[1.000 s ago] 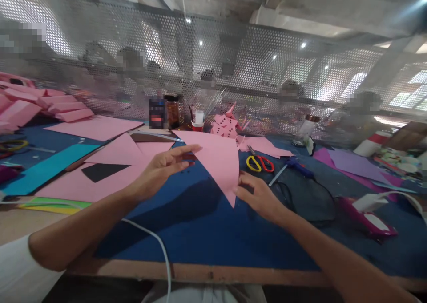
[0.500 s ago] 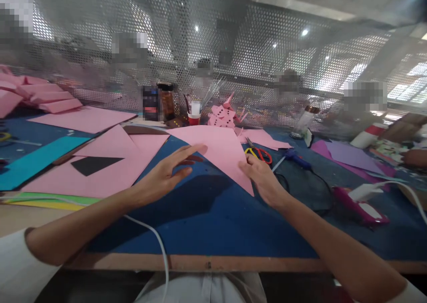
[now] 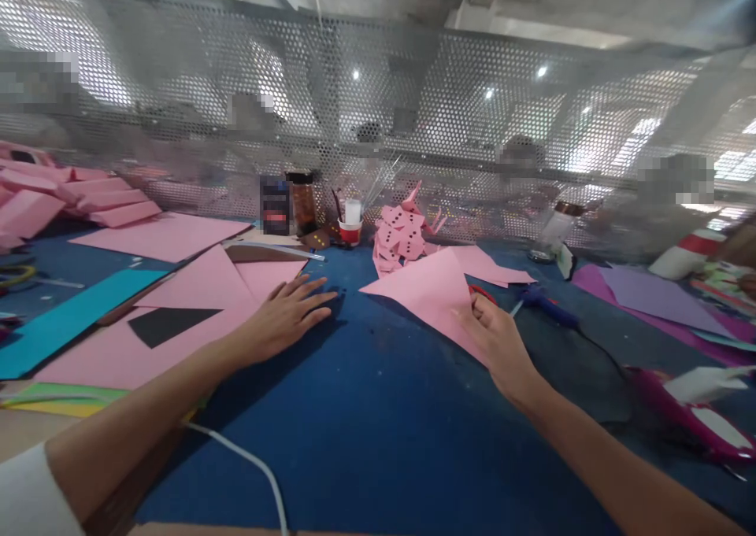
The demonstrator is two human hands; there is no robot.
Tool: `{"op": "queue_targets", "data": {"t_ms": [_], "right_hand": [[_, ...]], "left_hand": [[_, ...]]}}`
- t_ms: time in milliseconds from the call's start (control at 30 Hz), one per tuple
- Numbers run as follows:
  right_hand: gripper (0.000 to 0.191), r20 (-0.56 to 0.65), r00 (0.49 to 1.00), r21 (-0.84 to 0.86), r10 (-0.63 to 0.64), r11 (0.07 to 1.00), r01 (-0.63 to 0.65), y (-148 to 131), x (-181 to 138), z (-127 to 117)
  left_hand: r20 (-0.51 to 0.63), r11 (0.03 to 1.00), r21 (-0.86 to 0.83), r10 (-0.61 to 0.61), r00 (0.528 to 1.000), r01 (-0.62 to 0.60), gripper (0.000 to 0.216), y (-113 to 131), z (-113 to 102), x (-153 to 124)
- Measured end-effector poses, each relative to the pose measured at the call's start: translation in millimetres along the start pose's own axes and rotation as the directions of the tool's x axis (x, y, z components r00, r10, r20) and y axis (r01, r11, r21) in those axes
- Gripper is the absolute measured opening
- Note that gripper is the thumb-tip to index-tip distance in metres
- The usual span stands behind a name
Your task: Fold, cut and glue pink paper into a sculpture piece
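Paper, pink and roughly triangular, is pinched at its right edge between the thumb and fingers of the right hand. It is held tilted over the blue work surface, right of centre, with one pointed corner directed to the left; whether its lower edge is touched by the surface cannot be told. The left hand is held apart from it, palm down and fingers spread, and nothing is gripped there; whether the surface is pressed by the fingertips cannot be made out. Beneath the left wrist and forearm, a large pink sheet is partly covered, and on it a black angular piece is laid. Farther left, a teal strip is set out at a slant. Just beyond the right hand, red-handled scissors are mostly hidden, and beside them a blue glue gun is placed. Behind the held piece, a dotted pink paper figure is seen, with a red-and-white cup stood to its left. Purple sheets are spread at the far right. The bench is backed by a perforated metal screen.
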State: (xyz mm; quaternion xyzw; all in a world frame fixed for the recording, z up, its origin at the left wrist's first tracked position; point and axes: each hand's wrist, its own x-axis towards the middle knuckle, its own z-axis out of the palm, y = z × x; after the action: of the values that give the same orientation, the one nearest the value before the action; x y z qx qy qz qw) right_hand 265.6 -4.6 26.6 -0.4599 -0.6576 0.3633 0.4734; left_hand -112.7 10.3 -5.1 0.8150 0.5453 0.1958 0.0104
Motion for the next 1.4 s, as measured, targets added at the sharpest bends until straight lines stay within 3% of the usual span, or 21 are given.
{"op": "queue_targets", "data": {"t_ms": [133,333,500,800,1000,1400], "right_hand": [[0.019,0.020,1.000,-0.012,0.009,1.000,-0.009,1.2,-4.0,1.9],[0.020,0.052,0.998,-0.083,0.041,0.996,-0.036,-3.1,-6.1,3.2],[0.024,0.057,0.994,-0.132,0.090,0.988,-0.081,-2.2,-4.7,2.0],[0.024,0.057,0.988,-0.152,0.141,0.980,-0.131,2.8,-3.9,0.3],[0.025,0.032,0.986,-0.121,0.162,0.980,-0.157,6.2,1.7,-2.1],[0.027,-0.035,0.972,-0.168,0.232,0.957,-0.235,11.0,7.8,-15.2]], "left_hand": [[0.061,0.998,0.050,0.022,0.998,-0.025,0.048,3.9,3.4,2.2],[0.059,0.992,0.126,-0.016,0.998,0.009,0.054,-1.8,-1.3,7.3],[0.091,0.985,0.153,0.063,0.994,-0.077,0.052,0.5,-0.5,10.1],[0.013,0.983,0.182,-0.003,1.000,0.000,0.056,-4.8,1.4,5.3],[0.025,0.986,0.162,0.045,0.999,-0.048,0.051,-4.9,3.9,4.0],[-0.033,0.976,0.216,0.002,0.999,0.005,0.052,-5.1,8.5,2.0]]}}
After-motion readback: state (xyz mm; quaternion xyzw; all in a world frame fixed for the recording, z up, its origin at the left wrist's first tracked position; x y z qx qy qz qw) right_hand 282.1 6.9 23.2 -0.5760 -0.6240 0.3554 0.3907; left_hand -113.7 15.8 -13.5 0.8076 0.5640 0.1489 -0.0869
